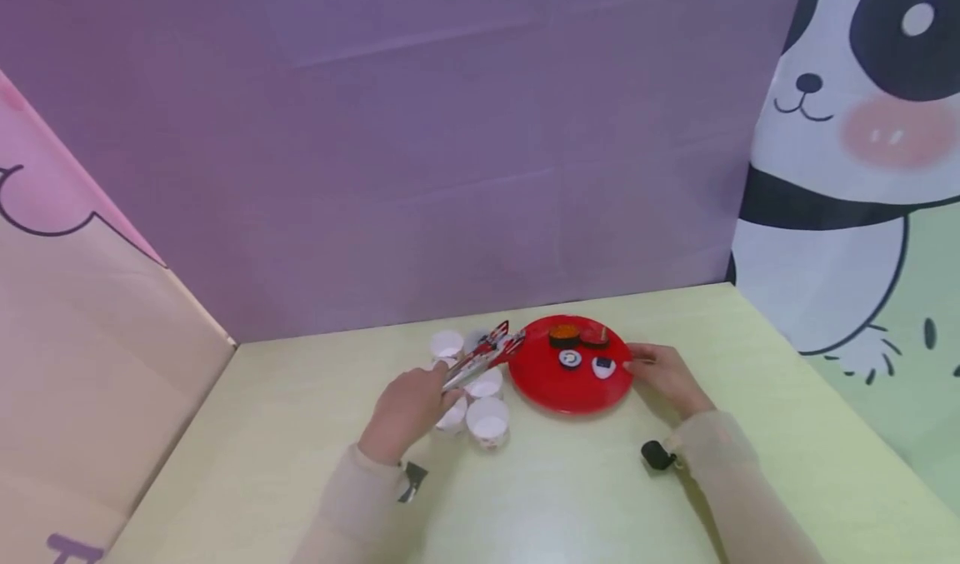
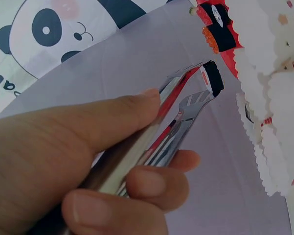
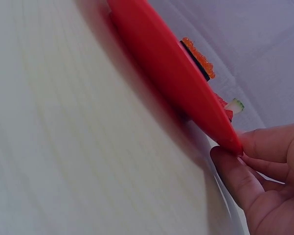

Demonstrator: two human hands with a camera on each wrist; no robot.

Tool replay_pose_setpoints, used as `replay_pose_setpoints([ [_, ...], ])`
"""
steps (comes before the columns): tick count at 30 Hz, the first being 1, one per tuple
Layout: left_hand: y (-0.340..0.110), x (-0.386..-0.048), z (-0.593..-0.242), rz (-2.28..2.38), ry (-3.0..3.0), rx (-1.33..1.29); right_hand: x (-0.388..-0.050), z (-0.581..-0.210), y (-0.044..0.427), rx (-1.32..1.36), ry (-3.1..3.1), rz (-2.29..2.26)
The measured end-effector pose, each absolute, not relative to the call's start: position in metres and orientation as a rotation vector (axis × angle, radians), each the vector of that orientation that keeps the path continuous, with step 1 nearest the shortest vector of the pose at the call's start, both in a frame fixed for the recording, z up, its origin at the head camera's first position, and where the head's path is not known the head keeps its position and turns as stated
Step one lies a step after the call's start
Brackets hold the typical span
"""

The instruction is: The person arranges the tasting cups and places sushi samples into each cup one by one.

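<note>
My left hand [image 1: 408, 410] grips metal tongs [image 1: 476, 364], which reach toward the plate's left side above the cups. In the left wrist view the tips of the tongs pinch a small sushi roll [image 2: 213, 79] with a black wrap and a white and red face. The right hand [image 1: 663, 372] pinches the right rim of a red plate [image 1: 566, 393], thumb on one side and fingers on the other. On the plate lie an orange roe sushi [image 1: 564, 336], a red-topped sushi [image 1: 596, 338], a white-and-black roll [image 1: 570, 359] and a rice ball [image 1: 603, 367].
Several white paper cups [image 1: 487, 422] with scalloped rims stand close together left of the plate, under the tongs. The pale table [image 1: 570, 497] meets a purple backdrop [image 1: 420, 172] behind. A panda print [image 1: 817, 281] covers the right side wall.
</note>
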State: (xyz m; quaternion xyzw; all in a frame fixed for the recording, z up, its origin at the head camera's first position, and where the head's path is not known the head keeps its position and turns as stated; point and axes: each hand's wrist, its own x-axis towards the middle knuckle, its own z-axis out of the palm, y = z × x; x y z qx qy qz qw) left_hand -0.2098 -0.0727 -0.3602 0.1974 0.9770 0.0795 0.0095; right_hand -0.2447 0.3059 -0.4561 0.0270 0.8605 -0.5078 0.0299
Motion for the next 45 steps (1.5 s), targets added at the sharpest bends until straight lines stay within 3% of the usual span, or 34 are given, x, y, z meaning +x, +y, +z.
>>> replay_pose_setpoints([
  [45, -0.129, -0.233, -0.369, 0.343, 3.091, 0.374, -0.247, -0.458, 0.305, 0.136, 2.651, -1.517],
])
